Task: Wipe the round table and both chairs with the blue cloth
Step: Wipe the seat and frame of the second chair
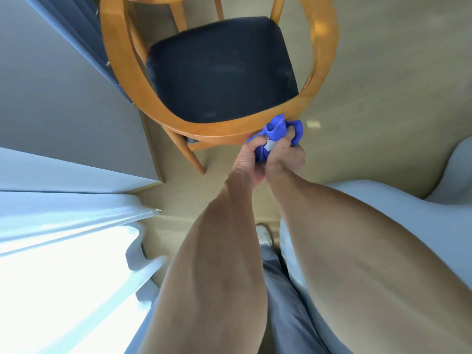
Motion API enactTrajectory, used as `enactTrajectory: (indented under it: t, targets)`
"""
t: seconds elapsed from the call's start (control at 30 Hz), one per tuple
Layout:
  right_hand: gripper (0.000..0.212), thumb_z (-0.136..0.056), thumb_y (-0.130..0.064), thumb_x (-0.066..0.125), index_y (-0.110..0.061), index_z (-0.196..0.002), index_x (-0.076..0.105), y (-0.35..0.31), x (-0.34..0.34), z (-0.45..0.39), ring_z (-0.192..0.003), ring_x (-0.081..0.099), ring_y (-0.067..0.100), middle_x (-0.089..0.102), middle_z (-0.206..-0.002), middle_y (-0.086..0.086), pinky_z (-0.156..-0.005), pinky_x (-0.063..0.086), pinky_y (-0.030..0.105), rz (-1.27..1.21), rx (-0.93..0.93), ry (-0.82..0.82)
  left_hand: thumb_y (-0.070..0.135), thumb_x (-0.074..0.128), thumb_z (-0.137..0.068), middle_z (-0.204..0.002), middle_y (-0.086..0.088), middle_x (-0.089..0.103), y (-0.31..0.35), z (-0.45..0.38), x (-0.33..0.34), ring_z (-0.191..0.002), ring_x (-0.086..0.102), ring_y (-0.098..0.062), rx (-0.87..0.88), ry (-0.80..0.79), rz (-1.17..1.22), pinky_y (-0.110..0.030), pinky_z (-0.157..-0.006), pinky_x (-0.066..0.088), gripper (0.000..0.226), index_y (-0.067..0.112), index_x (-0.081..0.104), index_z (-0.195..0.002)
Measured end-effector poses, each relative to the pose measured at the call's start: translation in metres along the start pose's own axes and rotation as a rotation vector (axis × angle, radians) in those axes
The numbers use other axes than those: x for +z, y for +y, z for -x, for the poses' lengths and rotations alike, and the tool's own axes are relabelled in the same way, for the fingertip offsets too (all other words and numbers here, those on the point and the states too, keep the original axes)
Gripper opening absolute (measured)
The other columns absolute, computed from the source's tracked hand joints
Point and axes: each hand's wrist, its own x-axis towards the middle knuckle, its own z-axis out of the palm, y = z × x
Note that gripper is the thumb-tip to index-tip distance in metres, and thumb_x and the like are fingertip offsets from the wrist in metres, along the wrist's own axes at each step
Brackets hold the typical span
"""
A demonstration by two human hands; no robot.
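Cloth (277,131) bunched between hands, against chair (224,130)

Daylight floods in from my lower left, blowing the curtain (51,264) out to pure white glare. Everything looks slightly soft, my forearms bulge hugely near the lens, and straight lines bend toward the edges.

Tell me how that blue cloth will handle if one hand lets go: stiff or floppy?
Likely floppy: the blue cloth is bunched into soft folds between the left hand and right hand. Probably light, since loose lobes stick up unsupported. It seems to conform to the chair rail it is pressed against, so it should drape, not slide off.
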Motion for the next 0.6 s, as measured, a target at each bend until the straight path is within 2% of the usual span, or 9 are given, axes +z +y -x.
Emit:
enactTrajectory:
  t: [0.1,0.17,0.27,0.33,0.43,0.53,0.6]
  targets:
    - [0.061,-0.087,-0.049,0.026,-0.019,-0.125,0.063,-0.010,-0.014,-0.021,-0.109,0.058,0.032,0.066,-0.113,0.011,-0.090,0.047,0.040,0.007,-0.138,0.143,0.004,0.053,-0.081,-0.108,-0.014,0.066,-0.012,-0.009,0.005,-0.099,0.063,-0.029,0.048,0.137,0.064,-0.046,-0.100,0.047,0.035,0.009,0.065,-0.113]
    - [0.068,-0.083,-0.040,0.023,-0.015,-0.137,0.055,-0.020,-0.024,-0.031,-0.118,0.052,0.032,0.062,-0.125,0.014,-0.095,0.041,0.038,-0.027,-0.190,0.208,0.006,0.053,-0.086,-0.108,-0.011,0.070,-0.017,-0.010,-0.007,-0.101,0.067,-0.028,0.091,0.288,0.124,-0.041,-0.090,0.056,0.033,0.009,0.064,-0.118]
    - [0.060,-0.085,-0.031,0.030,-0.013,-0.137,0.055,-0.031,-0.026,-0.039,-0.120,0.051,0.032,0.062,-0.128,0.012,-0.099,0.039,0.039,0.084,-0.412,0.216,0.013,0.061,-0.086,-0.119,-0.010,0.069,-0.008,-0.005,-0.035,-0.106,0.068,-0.025,0.160,0.508,0.163,-0.034,-0.071,0.060,0.038,0.011,0.062,-0.124]
    - [0.050,-0.087,-0.024,0.036,-0.013,-0.131,0.058,-0.037,-0.018,-0.040,-0.119,0.051,0.032,0.063,-0.124,0.009,-0.098,0.040,0.042,0.174,-0.613,0.180,0.019,0.066,-0.085,-0.121,-0.007,0.068,0.006,0.003,-0.054,-0.104,0.068,-0.022,0.209,0.582,0.154,-0.032,-0.070,0.059,0.040,0.014,0.061,-0.125]
    - [0.040,-0.091,-0.016,0.042,-0.014,-0.128,0.059,-0.050,0.001,-0.030,-0.122,0.050,0.028,0.064,-0.121,0.007,-0.096,0.039,0.042,0.216,-0.765,0.120,0.028,0.067,-0.085,-0.125,-0.003,0.063,0.019,0.016,-0.065,-0.109,0.063,-0.018,0.248,0.575,0.132,-0.030,-0.076,0.058,0.041,0.019,0.060,-0.125]
    - [0.039,-0.092,-0.012,0.043,-0.018,-0.126,0.059,-0.061,0.018,-0.016,-0.113,0.055,0.029,0.065,-0.113,0.008,-0.092,0.041,0.040,0.251,-0.725,0.023,0.032,0.064,-0.088,-0.124,0.001,0.064,0.010,0.023,-0.048,-0.112,0.061,-0.017,0.254,0.493,0.149,-0.031,-0.086,0.055,0.033,0.024,0.061,-0.119]
    - [0.039,-0.091,-0.008,0.042,-0.017,-0.125,0.060,-0.060,0.022,-0.010,-0.106,0.057,0.031,0.064,-0.109,0.012,-0.094,0.044,0.042,0.255,-0.697,-0.039,0.032,0.063,-0.088,-0.118,-0.001,0.066,-0.004,0.015,-0.028,-0.107,0.063,-0.019,0.238,0.456,0.205,-0.033,-0.087,0.055,0.031,0.023,0.063,-0.117]
